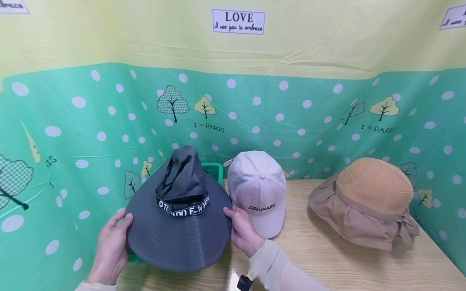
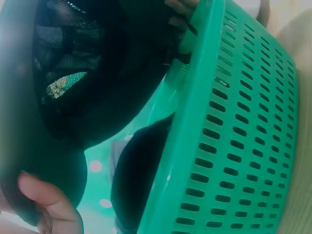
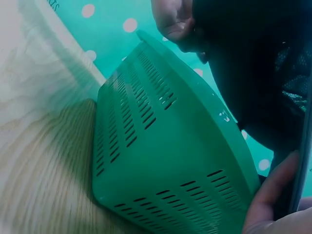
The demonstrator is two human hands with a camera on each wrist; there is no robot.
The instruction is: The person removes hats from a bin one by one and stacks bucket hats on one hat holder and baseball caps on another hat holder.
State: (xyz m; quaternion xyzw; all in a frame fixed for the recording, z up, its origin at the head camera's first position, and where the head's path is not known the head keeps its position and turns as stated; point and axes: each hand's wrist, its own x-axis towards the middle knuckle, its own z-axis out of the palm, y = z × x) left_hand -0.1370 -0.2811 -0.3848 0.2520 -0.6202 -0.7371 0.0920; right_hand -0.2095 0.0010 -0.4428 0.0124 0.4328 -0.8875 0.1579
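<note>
Between my two hands is a dark grey wide-brimmed sun hat [image 1: 182, 238], tilted so its brim faces me, with a black-and-white lettered band round a creased crown. My left hand [image 1: 111, 246] pinches the brim at its left edge. On the opposite edge, my right hand [image 1: 244, 228] grips the brim between thumb and fingers. Behind and below the hat stands a green slotted basket [image 2: 234, 126], mostly hidden by it in the head view. The left wrist view shows the hat's dark mesh lining [image 2: 73, 53] and a dark rounded item [image 2: 141, 170] inside the basket.
A pale cap [image 1: 258, 186] lettered COLORADO sits just right of the basket. Farther right on the wooden table [image 1: 302, 262] lies a straw-crowned hat [image 1: 375, 186] with a beige cloth brim. A green and yellow printed curtain [image 1: 255, 97] hangs behind and at both sides.
</note>
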